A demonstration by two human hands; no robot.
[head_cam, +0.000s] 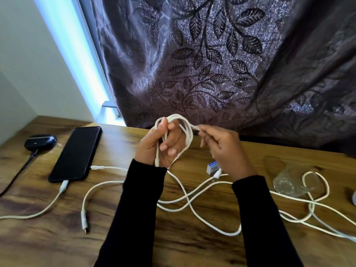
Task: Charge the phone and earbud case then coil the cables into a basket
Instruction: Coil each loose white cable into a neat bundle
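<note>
A black phone (77, 153) lies on the wooden desk (48, 237) at the left, with a white cable (48, 207) plugged into its near end. Left of it sits a dark earbud case (40, 142) showing a green light, with a dark cable (21, 170) attached. Above the desk's middle, my left hand (159, 147) grips a looped white cable coil (185, 128). My right hand (225, 151) pinches that same cable's strand beside the coil. Several loose white cables (192, 201) sprawl across the desk under my arms. No basket is in view.
A clear glass (289, 182) lies on its side at the right, with cable looped near it. A small blue-and-white box (212, 167) sits under my right hand. A dark leaf-patterned curtain (212, 64) hangs behind the desk; a wall stands at the left.
</note>
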